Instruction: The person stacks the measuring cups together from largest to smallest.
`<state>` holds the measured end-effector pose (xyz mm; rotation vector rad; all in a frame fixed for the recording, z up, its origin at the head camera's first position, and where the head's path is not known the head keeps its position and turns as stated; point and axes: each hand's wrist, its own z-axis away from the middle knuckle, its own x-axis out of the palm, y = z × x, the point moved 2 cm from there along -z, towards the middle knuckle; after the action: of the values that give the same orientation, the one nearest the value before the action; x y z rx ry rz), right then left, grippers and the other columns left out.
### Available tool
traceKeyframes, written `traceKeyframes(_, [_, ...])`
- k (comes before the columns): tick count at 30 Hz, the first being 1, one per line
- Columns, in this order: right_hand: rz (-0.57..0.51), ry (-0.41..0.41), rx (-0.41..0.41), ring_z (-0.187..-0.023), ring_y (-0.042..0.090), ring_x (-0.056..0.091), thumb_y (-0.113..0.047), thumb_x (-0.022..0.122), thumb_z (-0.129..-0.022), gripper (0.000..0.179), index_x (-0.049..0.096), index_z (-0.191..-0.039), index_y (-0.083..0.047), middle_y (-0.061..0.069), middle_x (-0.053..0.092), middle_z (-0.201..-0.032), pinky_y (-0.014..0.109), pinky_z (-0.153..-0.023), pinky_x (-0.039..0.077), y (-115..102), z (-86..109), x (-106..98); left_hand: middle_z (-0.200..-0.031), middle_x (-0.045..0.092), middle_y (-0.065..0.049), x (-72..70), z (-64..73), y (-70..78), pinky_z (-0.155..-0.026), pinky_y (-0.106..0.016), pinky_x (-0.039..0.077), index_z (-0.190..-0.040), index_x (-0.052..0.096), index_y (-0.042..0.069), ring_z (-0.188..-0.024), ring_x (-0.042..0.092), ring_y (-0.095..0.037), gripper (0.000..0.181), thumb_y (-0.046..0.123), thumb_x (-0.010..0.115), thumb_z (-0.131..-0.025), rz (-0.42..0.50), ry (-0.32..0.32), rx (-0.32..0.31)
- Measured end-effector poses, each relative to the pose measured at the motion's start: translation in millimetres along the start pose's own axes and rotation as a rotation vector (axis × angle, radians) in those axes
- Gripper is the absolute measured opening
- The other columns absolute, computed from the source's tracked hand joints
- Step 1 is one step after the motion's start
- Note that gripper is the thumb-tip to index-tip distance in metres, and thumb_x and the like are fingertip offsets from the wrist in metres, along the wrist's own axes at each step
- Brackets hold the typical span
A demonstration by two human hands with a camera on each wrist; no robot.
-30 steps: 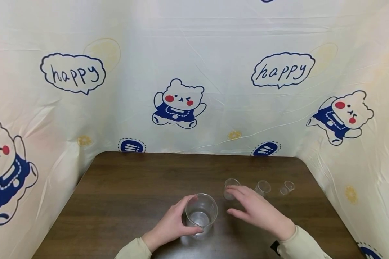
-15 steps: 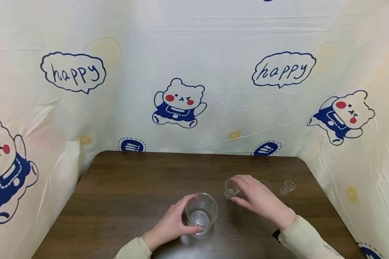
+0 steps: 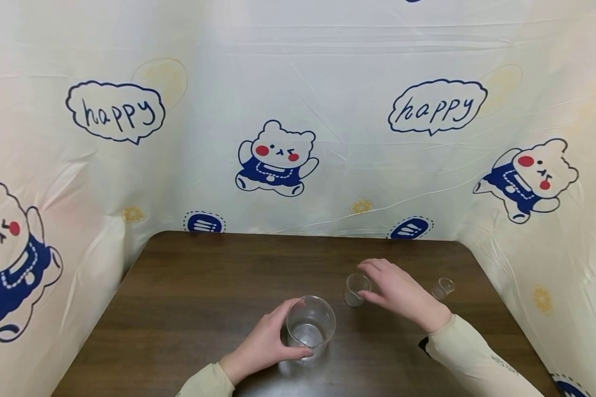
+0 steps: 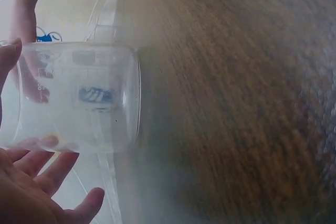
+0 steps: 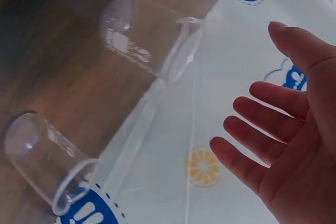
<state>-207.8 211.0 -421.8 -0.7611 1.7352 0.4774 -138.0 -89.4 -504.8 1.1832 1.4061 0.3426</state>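
Observation:
My left hand (image 3: 263, 342) grips a large clear glass beaker (image 3: 312, 320) standing on the table, thumb on its near side and fingers round the far side. In the left wrist view, the thumb and fingertips lie on opposite sides of the beaker (image 4: 79, 108). Above the table, my right hand (image 3: 402, 292) is beside a smaller glass beaker (image 3: 354, 295), its fingers spread and holding nothing. Two beakers show in the right wrist view, a wider one (image 5: 147, 40) and a narrower one (image 5: 47, 156), both apart from the right hand (image 5: 299, 129).
The smallest beaker (image 3: 443, 288) stands further right on the brown wooden table (image 3: 218, 275). My right hand hides the place between it and the other small beaker in the head view. A printed white cloth (image 3: 347, 182) hangs behind and at the sides.
My right hand has moved away from me and slightly right, rising past the small beaker, and now covers the middle small one. The left hand and large beaker have stayed in place.

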Motion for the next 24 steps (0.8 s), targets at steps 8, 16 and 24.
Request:
traceKeyframes(8, [0.0,-0.048,0.021,-0.112,0.033,0.065,-0.031,0.084,-0.089,0.055,0.065,-0.127,0.002,0.016,0.067,-0.125,0.049,-0.094,0.055,7.1,-2.2,15.0,-0.137,0.066,-0.004,-0.3,0.7,0.5,-0.102,-0.036,0.052,-0.145,0.051,0.012,-0.118,0.066,-0.021,0.088,0.047,0.093,-0.075,-0.009,0.001,0.005])
traceKeyframes(16, [0.003,-0.127,0.057,-0.114,0.034,0.065,-0.033,0.083,-0.089,0.057,0.064,-0.129,0.003,0.017,0.066,-0.127,0.051,-0.096,0.055,11.9,-6.1,21.4,-0.137,0.066,-0.004,-0.4,-0.2,0.7,-0.102,-0.036,0.051,-0.145,0.051,0.013,-0.118,0.066,-0.022,0.088,0.047,0.093,-0.075,-0.011,-0.008,-0.007])
traceKeyframes(24, [-0.066,-0.223,0.089,-0.114,0.035,0.065,-0.035,0.084,-0.089,0.061,0.063,-0.133,0.002,0.018,0.066,-0.128,0.054,-0.097,0.054,17.0,-9.9,29.4,-0.138,0.065,-0.005,-1.9,-0.3,1.5,-0.103,-0.037,0.051,-0.145,0.05,0.013,-0.12,0.065,-0.024,0.087,0.048,0.091,-0.077,-0.005,-0.023,-0.014])
